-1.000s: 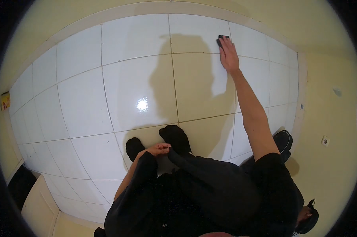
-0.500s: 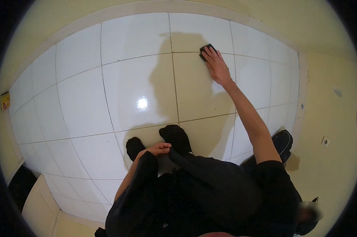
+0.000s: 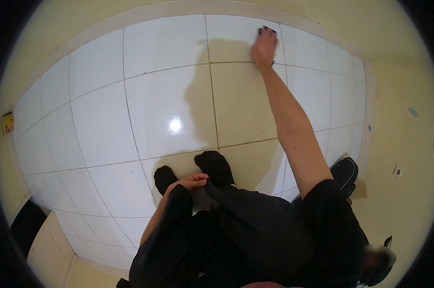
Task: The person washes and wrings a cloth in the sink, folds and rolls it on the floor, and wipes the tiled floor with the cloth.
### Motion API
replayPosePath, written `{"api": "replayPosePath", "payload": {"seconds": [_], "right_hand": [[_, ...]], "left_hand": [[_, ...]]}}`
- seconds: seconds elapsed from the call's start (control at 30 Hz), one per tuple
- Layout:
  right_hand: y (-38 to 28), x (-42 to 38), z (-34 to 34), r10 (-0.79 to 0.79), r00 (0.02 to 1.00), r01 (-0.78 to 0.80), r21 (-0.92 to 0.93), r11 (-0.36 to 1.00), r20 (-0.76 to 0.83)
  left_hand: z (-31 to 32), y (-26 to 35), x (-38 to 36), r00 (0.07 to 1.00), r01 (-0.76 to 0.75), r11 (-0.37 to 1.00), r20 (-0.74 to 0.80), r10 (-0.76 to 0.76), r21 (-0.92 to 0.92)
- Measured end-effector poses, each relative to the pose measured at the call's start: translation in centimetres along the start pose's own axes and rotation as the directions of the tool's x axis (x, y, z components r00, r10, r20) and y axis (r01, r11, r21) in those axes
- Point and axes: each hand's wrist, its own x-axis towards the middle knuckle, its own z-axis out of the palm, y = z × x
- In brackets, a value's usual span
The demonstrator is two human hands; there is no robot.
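My right hand (image 3: 264, 49) is stretched far forward over the white tiled floor (image 3: 169, 96), close to the far wall. Its fingers lie over a small black object (image 3: 268, 29), mostly hidden under the hand, with dark edges showing at the fingertips. Between my knees, my left hand (image 3: 194, 181) pinches the dark fabric of my trousers (image 3: 248, 204). Just beyond the left hand are my two feet in black socks (image 3: 214, 168), resting on the tiles.
A black bag-like item (image 3: 344, 176) lies by the right wall, near a wall socket (image 3: 398, 171). A small yellow and red box (image 3: 8, 123) is at the far left. A pale door or panel (image 3: 49, 245) stands at the lower left.
My right hand has moved forward across the tiles toward the far wall, taking the black object along. My left hand has stayed on the trouser fabric.
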Motion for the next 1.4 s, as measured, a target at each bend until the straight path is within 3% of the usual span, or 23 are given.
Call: {"api": "replayPosePath", "payload": {"seconds": [0.07,0.17,0.33,0.37,0.47,0.57,0.7,0.8,1.0,1.17,1.27,1.4], "right_hand": [[-3.1,-1.0,-0.9,-0.256,0.966,0.252,0.089,0.964,0.033],[-5.4,-3.7,-3.6,-0.491,0.863,0.440,0.303,0.845,0.118],[-2.2,-8.4,-8.2,-0.555,0.786,0.454,0.353,0.818,0.273],[-0.5,-8.6,-8.7,-0.542,0.784,0.436,0.351,0.829,0.305],[5.3,-8.5,-8.7,-0.357,0.913,0.311,0.228,0.922,0.197],[8.1,-6.1,-6.5,-0.076,0.996,0.070,0.098,0.993,0.053],[6.6,-0.8,-2.3,0.208,0.978,-0.209,-0.048,0.977,-0.023],[2.7,2.8,-2.4,0.310,0.947,-0.298,-0.130,0.946,0.080],[-1.6,3.5,0.7,-0.017,0.999,0.021,0.134,0.991,-0.027],[-3.2,-0.8,-1.9,-0.377,0.925,0.333,0.357,0.872,0.057],[-3.5,-4.5,-5.2,-0.489,0.858,0.413,0.352,0.840,0.159],[-0.4,-8.3,-8.5,-0.423,0.883,0.353,0.306,0.884,0.203]], "left_hand": [[-0.3,0.0,0.0,1.000,-0.017,1.000,0.000,0.017,0.020],[0.4,0.3,0.4,0.998,-0.055,0.998,0.005,0.055,0.015],[1.3,1.4,0.0,0.999,-0.049,0.998,0.021,0.050,-0.039],[1.2,1.1,-0.1,0.999,-0.042,0.999,0.006,0.042,-0.027],[0.8,0.5,-0.6,1.000,-0.003,1.000,-0.031,0.003,-0.004],[1.6,1.6,-0.6,0.998,0.017,1.000,-0.061,-0.017,-0.004],[1.5,1.1,-0.6,0.997,0.004,1.000,-0.074,-0.004,0.006],[1.1,0.6,-0.6,0.997,0.001,1.000,-0.076,-0.002,-0.014],[1.8,0.9,-0.4,0.991,0.023,1.000,-0.136,-0.021,0.014],[2.8,2.6,-0.3,0.995,0.027,0.998,-0.095,-0.033,-0.055],[1.4,1.1,0.1,0.999,-0.011,0.999,-0.045,0.009,-0.030],[1.2,0.9,0.2,0.999,-0.024,1.000,-0.041,0.025,0.007]]}}
